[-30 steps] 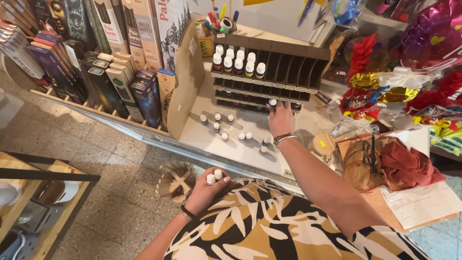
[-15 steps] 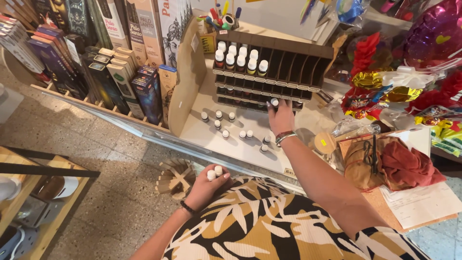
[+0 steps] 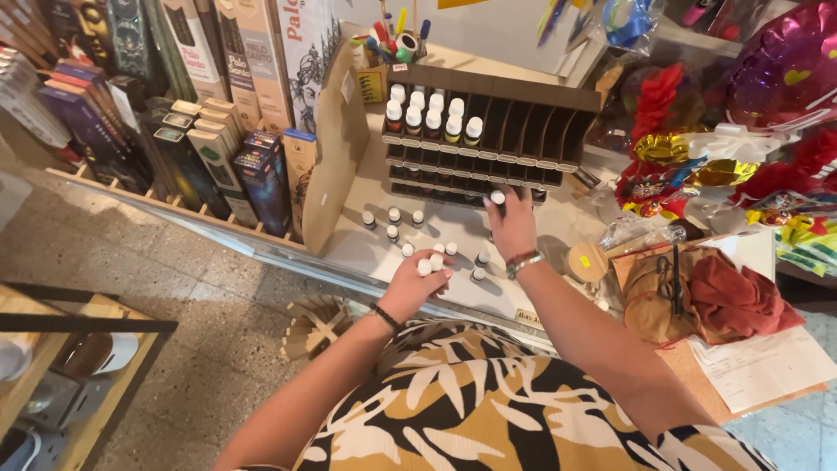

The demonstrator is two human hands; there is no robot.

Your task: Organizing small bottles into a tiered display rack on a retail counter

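Your right hand [image 3: 513, 228] pinches white-capped bottle [image 3: 498, 198] at far rack [image 3: 558, 131] front edge. Left hand [image 3: 417, 281], nearer you, cups two small bottles [image 3: 430, 263]. Loose bottles [image 3: 391, 223] stand upright, left of both hands.

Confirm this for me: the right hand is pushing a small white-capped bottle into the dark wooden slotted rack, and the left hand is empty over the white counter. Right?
Not quite. The head view shows the left hand is not empty: it holds a few small white-capped bottles over the white counter. The rest stands: the right hand has a white-capped bottle at the dark wooden slotted rack.
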